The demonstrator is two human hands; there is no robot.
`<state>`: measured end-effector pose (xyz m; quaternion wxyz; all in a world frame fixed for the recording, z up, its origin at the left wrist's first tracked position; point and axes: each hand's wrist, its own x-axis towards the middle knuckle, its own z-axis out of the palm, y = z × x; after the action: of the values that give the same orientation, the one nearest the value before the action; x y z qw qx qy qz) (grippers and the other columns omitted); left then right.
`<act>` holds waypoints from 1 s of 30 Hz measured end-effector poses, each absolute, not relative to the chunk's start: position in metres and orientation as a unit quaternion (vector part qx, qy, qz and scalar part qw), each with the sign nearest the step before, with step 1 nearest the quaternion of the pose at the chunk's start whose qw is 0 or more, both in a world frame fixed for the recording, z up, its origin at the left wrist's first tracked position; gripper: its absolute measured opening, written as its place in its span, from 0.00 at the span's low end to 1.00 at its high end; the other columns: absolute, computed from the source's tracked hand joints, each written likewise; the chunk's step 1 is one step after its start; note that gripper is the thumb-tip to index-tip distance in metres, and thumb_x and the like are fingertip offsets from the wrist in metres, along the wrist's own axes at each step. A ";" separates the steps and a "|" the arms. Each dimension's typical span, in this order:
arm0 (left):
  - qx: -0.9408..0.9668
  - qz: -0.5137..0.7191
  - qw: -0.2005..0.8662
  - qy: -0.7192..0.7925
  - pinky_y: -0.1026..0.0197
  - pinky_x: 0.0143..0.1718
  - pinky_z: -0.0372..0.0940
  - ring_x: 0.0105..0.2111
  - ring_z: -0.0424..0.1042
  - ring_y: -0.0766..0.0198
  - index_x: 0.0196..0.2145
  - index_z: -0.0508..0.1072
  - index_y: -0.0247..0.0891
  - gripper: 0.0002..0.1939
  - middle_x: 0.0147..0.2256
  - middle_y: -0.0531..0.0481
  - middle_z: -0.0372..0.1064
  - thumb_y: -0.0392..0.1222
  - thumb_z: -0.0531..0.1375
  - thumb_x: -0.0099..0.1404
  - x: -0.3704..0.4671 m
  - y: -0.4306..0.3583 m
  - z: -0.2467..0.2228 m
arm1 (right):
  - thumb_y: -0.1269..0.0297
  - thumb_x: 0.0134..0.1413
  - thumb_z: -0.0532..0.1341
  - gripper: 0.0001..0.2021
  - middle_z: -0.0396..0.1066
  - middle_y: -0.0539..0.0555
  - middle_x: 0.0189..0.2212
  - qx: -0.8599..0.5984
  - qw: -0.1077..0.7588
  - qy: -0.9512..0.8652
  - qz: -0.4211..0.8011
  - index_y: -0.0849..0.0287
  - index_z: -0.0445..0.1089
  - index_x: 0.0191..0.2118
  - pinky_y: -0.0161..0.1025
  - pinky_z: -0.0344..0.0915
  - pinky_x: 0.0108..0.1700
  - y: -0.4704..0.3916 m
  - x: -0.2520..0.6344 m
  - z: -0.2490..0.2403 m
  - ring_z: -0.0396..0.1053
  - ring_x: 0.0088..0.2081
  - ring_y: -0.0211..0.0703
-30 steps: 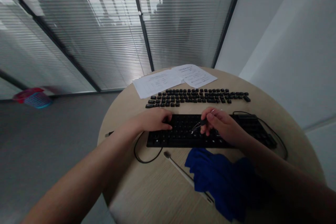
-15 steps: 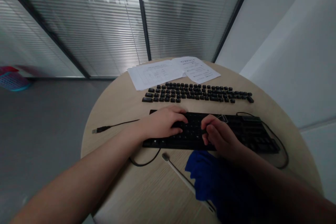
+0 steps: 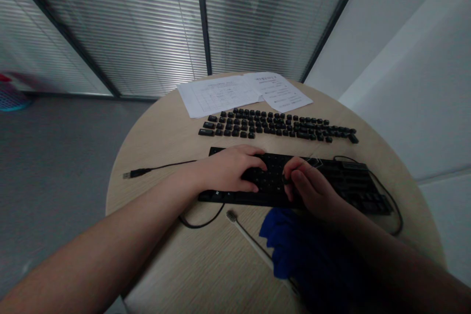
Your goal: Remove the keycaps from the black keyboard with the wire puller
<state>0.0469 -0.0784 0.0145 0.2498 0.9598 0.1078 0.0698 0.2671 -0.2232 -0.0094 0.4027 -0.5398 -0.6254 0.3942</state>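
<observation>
A black keyboard (image 3: 272, 198) lies across the table, with keys on its left part and bare sockets toward its right. My left hand (image 3: 235, 169) rests over its left part, fingers spread. My right hand (image 3: 309, 184) is closed above the keyboard's middle. Thin wire loops of what looks like a keycap puller (image 3: 315, 160) stick out behind its fingers. Something small and dark shows at the right fingertips, too hidden to name. Beyond the keyboard, loose black keycaps (image 3: 270, 127) stand in rows.
Printed papers (image 3: 221, 95) lie at the table's far edge. Nearer me are a toothbrush-like brush (image 3: 250, 239) and a blue cloth (image 3: 294, 250), partly under my right arm. The keyboard's cable ends in a USB plug (image 3: 137, 173) on the left. A basket (image 3: 13, 94) stands on the floor.
The view has shifted slightly. My left hand stays on the keyboard. My right hand has turned a little, and the dark thing and wire loops show more clearly.
</observation>
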 end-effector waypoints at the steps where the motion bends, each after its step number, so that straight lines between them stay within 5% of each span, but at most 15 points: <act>1: 0.960 0.068 0.248 0.110 0.44 0.65 0.61 0.64 0.67 0.42 0.54 0.79 0.40 0.24 0.65 0.39 0.67 0.45 0.73 0.62 0.047 -0.078 0.014 | 0.42 0.73 0.51 0.20 0.66 0.46 0.19 -0.539 0.390 -0.637 0.390 0.53 0.63 0.38 0.35 0.59 0.25 -0.223 0.267 -0.009 0.63 0.20 0.38; 12: 0.961 0.065 0.237 0.123 0.45 0.65 0.61 0.65 0.67 0.43 0.53 0.79 0.42 0.23 0.66 0.39 0.66 0.45 0.73 0.61 0.048 -0.079 0.013 | 0.62 0.68 0.57 0.09 0.68 0.47 0.24 -0.515 0.329 -0.753 0.245 0.54 0.65 0.34 0.36 0.57 0.28 -0.222 0.263 -0.005 0.63 0.23 0.37; 23: 0.960 0.065 0.247 0.117 0.44 0.65 0.63 0.64 0.68 0.43 0.53 0.79 0.39 0.23 0.66 0.37 0.67 0.44 0.73 0.61 0.048 -0.077 0.014 | 0.45 0.75 0.50 0.21 0.67 0.46 0.19 -0.501 0.423 -0.706 0.268 0.54 0.65 0.36 0.35 0.60 0.25 -0.227 0.265 -0.019 0.64 0.19 0.36; 30: 0.963 0.060 0.234 0.120 0.44 0.66 0.62 0.66 0.67 0.44 0.54 0.79 0.38 0.24 0.67 0.35 0.66 0.43 0.74 0.61 0.047 -0.077 0.014 | 0.48 0.76 0.51 0.19 0.71 0.47 0.19 -0.483 0.454 -0.700 0.267 0.54 0.66 0.38 0.32 0.58 0.23 -0.229 0.263 -0.022 0.64 0.18 0.35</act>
<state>0.0465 -0.0767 0.0142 0.2344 0.9628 0.1200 0.0598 0.2635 -0.2290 -0.0215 0.4542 -0.4826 -0.6997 0.2670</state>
